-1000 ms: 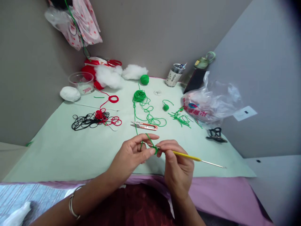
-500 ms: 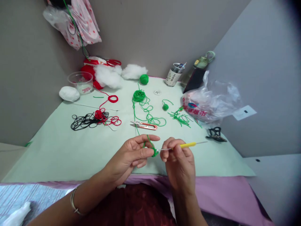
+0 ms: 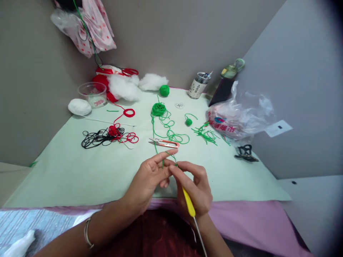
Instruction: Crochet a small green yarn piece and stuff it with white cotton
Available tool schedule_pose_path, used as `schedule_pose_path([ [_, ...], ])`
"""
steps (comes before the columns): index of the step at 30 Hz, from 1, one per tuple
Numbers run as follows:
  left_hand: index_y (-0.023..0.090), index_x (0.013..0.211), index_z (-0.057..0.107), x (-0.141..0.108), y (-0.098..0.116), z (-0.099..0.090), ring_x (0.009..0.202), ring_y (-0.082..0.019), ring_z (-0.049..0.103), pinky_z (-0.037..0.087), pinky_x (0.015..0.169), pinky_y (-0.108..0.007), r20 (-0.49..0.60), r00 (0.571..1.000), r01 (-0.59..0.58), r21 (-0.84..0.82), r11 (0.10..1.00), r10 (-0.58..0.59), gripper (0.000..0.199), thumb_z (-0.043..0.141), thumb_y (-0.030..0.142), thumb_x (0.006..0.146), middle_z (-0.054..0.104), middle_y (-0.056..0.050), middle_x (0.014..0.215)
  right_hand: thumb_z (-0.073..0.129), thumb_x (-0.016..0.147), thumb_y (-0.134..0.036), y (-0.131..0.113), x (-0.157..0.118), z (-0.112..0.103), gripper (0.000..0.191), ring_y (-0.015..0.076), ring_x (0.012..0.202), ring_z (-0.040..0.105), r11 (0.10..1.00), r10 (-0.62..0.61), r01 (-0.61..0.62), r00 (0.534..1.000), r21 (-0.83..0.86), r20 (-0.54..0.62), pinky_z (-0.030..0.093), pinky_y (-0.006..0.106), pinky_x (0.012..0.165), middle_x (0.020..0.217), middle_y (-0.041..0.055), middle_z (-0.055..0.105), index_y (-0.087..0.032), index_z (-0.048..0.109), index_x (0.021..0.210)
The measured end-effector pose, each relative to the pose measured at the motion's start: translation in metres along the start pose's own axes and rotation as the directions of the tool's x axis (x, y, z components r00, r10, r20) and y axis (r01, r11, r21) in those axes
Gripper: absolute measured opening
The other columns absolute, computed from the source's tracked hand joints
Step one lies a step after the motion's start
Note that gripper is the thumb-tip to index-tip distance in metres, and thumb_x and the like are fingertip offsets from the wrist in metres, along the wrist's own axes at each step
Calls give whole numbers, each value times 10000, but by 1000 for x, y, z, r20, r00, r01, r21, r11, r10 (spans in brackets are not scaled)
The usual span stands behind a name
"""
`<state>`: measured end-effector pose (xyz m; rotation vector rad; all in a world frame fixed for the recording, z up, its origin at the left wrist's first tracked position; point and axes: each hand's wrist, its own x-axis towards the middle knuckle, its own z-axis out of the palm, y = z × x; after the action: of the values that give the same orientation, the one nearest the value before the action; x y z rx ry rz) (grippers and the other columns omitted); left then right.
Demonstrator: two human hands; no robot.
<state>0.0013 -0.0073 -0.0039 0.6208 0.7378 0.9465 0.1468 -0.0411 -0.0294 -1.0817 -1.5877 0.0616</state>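
In my right hand is a crochet hook with a yellow handle, its tip pointing up and away from me among the green yarn. My left hand pinches a small green crochet piece, now mostly hidden behind the fingers of both hands. Green yarn runs over the raised left index finger. From there a strand leads back past the orange-handled thread snips to a loose green yarn coil.
Black yarn lies tangled with red yarn on the left. White stuffing, a plastic tub and a pen cup stand behind. To the right are green scraps, a plastic bag and a black claw clip.
My right hand has moved left, against my left fingers. The hook has swung from lying nearly level to pointing away from me, its rear end now toward my body.
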Motion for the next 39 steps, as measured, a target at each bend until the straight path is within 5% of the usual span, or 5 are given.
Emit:
schedule_pose_path([
  [6,228,1192,803,1,3,-2,493,8,306,335,495,-175,13,1000,-6,-68,998,7,431,901,215,772,580,46,819,568,1010,-122,2,10,0,224,160,690,642,908,279,-257,960,332,-20,532,305,600,809,16,677,-245,755,995],
  [13,167,1154,819,0,2,-3,464,-1,218,290,469,-156,72,992,113,-132,985,-104,342,868,248,825,398,100,597,620,965,-79,2,4,3,274,186,826,692,987,99,-88,992,137,-72,569,329,696,925,43,728,-264,781,1085],
  [23,249,1190,805,-3,-1,-3,705,-83,593,481,619,-188,44,995,-91,103,991,87,400,888,236,799,648,13,844,634,1006,-175,4,10,5,178,151,838,695,787,374,-363,924,499,82,560,272,721,928,23,767,-258,790,1001],
  [31,263,1150,816,-1,2,-7,692,-68,572,488,649,-190,30,993,-114,137,984,111,356,876,247,799,645,21,874,639,1022,-294,5,12,2,172,113,730,655,564,514,-475,842,675,162,545,250,712,883,8,736,-238,768,922],
  [39,268,1181,799,-2,2,-10,709,-66,562,477,698,-192,23,987,-157,282,946,157,360,816,202,828,626,31,862,535,1061,-194,2,10,-6,214,138,829,660,772,349,-359,929,525,123,532,286,767,918,14,727,-231,733,989],
])
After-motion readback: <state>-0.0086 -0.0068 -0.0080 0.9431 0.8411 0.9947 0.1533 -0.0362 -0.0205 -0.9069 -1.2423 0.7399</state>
